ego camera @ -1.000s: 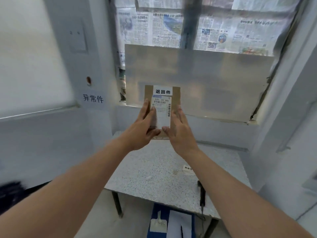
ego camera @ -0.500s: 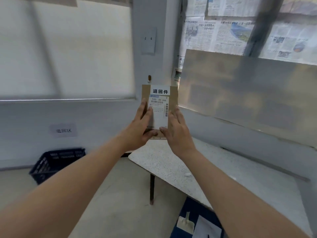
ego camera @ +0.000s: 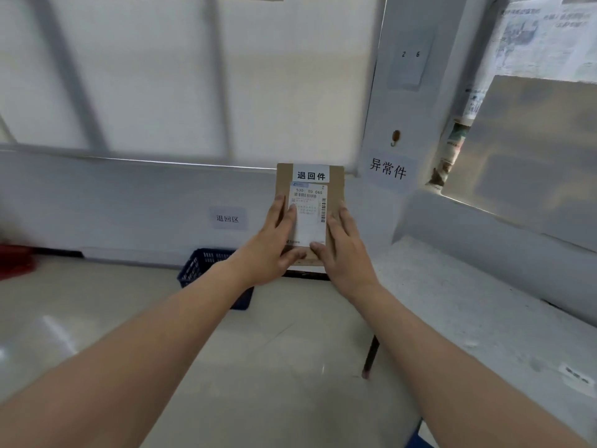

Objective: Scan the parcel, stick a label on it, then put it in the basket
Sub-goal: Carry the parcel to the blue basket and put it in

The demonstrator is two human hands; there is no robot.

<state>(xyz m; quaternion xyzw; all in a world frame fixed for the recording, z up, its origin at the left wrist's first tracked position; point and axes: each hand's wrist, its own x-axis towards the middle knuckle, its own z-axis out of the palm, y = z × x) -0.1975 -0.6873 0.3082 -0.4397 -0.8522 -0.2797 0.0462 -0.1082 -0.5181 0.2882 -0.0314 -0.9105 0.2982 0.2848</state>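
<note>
Labelled parcel (ego camera: 310, 202) pinched between left hand (ego camera: 274, 250) and right hand (ego camera: 345, 250); remaining step, judged: lower it into basket (ego camera: 206, 266).

A pale speckled stone-topped table (ego camera: 468, 305) on a dark metal leg (ego camera: 371, 354) stands right of the grip and lower. A white wall sign printed with black characters (ego camera: 387, 169) hangs just right of it, under a small brown wall hook (ego camera: 394, 137). A smaller grey wall sign (ego camera: 227, 218) sits to the left. Yellowed newspaper sheets (ego camera: 529, 33) cover the window far upper right. A red object (ego camera: 14, 260), blurred, lies far left on the glossy beige tiled floor (ego camera: 258, 367).
</note>
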